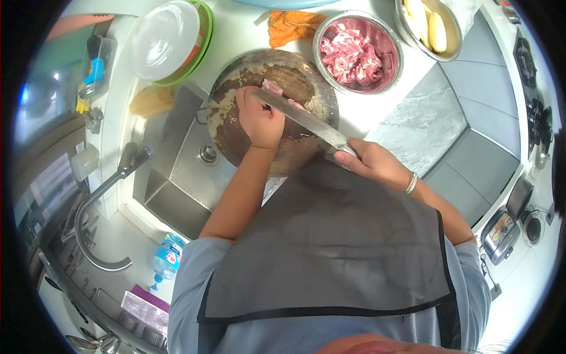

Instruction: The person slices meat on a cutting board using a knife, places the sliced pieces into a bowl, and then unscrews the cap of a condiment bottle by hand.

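Long knife (303,120) (grey); pink meat (272,87)

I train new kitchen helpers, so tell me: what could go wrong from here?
The long silver metal knife, held in the right grip, lies right by the curled left grip, so a slip might cut it. The round brown wooden board seems to reach over the grey steel sink, so it could rock under pressure.

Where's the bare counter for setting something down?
One patch of white counter lies between the dishes, board and cloth; another lies below the meat bowl, beside the board. It is crowded on the board, with the left hand, knife and meat.
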A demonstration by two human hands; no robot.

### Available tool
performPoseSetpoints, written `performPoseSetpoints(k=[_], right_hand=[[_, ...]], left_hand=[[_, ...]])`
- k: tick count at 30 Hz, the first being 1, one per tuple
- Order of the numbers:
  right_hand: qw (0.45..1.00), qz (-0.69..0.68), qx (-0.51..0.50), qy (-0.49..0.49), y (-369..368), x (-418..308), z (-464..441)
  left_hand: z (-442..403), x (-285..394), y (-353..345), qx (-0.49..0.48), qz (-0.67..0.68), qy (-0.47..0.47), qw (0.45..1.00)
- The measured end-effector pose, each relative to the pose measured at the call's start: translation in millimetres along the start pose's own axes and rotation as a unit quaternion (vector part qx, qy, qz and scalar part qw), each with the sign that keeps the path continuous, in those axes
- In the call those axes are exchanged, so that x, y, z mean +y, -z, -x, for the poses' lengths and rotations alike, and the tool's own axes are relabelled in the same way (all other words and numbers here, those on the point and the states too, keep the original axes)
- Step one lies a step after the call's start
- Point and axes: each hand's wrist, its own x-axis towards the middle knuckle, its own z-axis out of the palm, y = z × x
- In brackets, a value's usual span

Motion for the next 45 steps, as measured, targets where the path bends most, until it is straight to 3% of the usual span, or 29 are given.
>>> performPoseSetpoints(k=[3,8,12,19,22,25,33,39,45], right_hand=[[1.000,0.023,-0.010,-0.008,0,-5,-4],[1.000,0.030,-0.005,-0.007,1,-16,-16],[0.998,0.038,0.040,0.032,-11,-18,-37],[0.992,0.028,0.084,0.093,-24,-23,-82],[0.996,0.028,0.045,0.068,-12,-9,-54],[0.997,-0.075,-0.014,-0.009,2,5,-17],[1.000,0.015,-0.020,-0.001,6,-4,2],[0.999,0.038,-0.001,-0.006,0,-19,-18],[0.996,0.056,0.045,0.054,-13,-26,-62]], left_hand=[[-2,2,2,0.006,0.006,-0.028,1.000],[1,-5,-3,-0.016,0.030,0.018,0.999],[-3,1,0,-0.001,-0.025,-0.014,1.000],[-2,-2,1,-0.006,0.006,0.003,1.000],[0,-6,-1,0.006,0.013,0.018,1.000],[9,-13,-3,0.021,0.024,0.026,0.999],[5,-11,1,0.000,-0.015,-0.025,1.000],[4,-6,-2,-0.028,0.037,0.024,0.999],[-1,-5,-2,0.017,-0.014,-0.032,0.999]])
